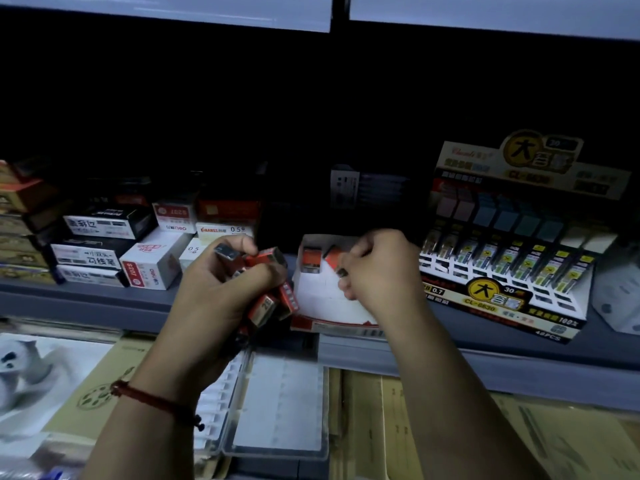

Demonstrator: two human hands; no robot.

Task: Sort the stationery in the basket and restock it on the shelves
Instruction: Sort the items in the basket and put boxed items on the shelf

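My left hand [221, 289] grips a bunch of several small red-orange boxes [273, 299], some marked 2B, held just left of a white display carton [325, 299] on the grey shelf [450, 355]. Two of the same small red boxes [311, 259] stand inside the carton. My right hand [377, 268] hovers over the carton's right side, its fingers curled and pinching one small box [343, 271], mostly hidden by the fingers. The basket is out of view.
White and black refill boxes [152, 261] are stacked left on the shelf. A yellow-and-black pencil-lead display [512, 258] stands to the right. Below the shelf lie a clear plastic case [280, 407], brown envelopes [450, 431] and a panda-print sheet [31, 368]. The shelf above is dark.
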